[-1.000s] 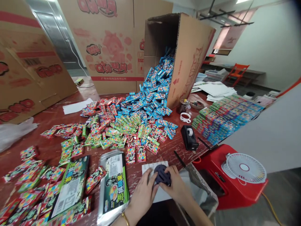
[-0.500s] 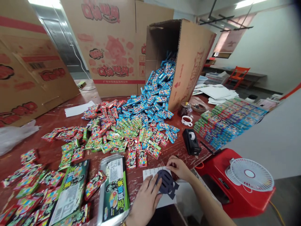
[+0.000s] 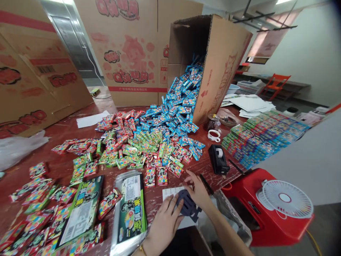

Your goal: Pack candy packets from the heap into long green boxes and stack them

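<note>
A dark purple-grey flat round piece with slots and a notched tail (image 3: 189, 207) lies on a white printed sheet (image 3: 168, 193) at the table's front edge. My left hand (image 3: 163, 224) rests on its left side, fingers stretched out and slightly spread. Over its upper right edge is my right hand (image 3: 199, 192), thumb and forefinger apart and the other fingers bent. Part of the piece is hidden under both hands. To the left, a flat green and black candy display box (image 3: 130, 209) sits in a silvery tray (image 3: 115, 227).
Small candy packs (image 3: 144, 149) spread over the table, spilling from a tipped carton (image 3: 223, 64). A black tape dispenser (image 3: 217, 160), a cup (image 3: 214, 136) and stacked packs (image 3: 263, 135) stand right. Beyond the edge is a white fan (image 3: 285, 198) on a red stool-like thing (image 3: 266, 227).
My right hand has shifted left and up over the dark piece, and its thumb and forefinger have parted. My left hand stays on the piece. The view has shifted slightly.
</note>
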The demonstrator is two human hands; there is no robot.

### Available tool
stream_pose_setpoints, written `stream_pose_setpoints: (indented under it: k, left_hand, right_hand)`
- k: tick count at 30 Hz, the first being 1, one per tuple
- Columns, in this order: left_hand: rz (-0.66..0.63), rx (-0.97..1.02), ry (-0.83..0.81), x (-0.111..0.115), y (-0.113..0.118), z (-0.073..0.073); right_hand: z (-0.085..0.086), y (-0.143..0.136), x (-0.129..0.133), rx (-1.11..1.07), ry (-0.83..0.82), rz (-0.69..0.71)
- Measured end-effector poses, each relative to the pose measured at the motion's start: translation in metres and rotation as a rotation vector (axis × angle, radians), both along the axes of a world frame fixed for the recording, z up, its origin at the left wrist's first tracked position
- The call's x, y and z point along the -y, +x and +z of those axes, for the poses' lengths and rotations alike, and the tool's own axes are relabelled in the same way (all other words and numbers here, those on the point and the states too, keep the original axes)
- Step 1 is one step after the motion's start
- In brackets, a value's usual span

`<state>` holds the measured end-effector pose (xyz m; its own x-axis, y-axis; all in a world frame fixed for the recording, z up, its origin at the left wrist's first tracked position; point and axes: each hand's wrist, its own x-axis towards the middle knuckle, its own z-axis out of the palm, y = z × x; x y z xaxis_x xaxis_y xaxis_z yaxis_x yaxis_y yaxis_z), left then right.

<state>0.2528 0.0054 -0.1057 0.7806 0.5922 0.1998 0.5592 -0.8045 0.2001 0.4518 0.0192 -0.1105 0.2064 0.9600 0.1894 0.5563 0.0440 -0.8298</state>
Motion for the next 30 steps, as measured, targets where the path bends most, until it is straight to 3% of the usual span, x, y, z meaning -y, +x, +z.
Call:
stream_pose_setpoints:
  k: [13, 18, 23, 27, 30]
  left_hand:
    - [0.017, 0.021, -0.076, 0.0, 0.0, 0.001]
    - [0.01, 0.028, -0.063, 0.001, 0.0, 0.0]
    - [0.016, 0.056, -0.034, 0.0, 0.0, -0.001]
    - [0.0, 0.078, -0.02, 0.008, -0.002, 0.003]
    - [0.014, 0.051, 0.01, 0.019, -0.007, 0.019]
  right_hand:
    - [-0.001, 0.001, -0.001, -0.302, -0.011, 0.068]
    - [-0.006, 0.012, 0.001, -0.577, 0.026, -0.067]
    - [0.015, 0.018, 0.009, -0.717, 0.103, -0.222]
    - [0.037, 0.002, 0.032, -0.631, 0.077, -0.17]
    - [0.045, -0.016, 0.047, -0.557, 0.06, -0.125]
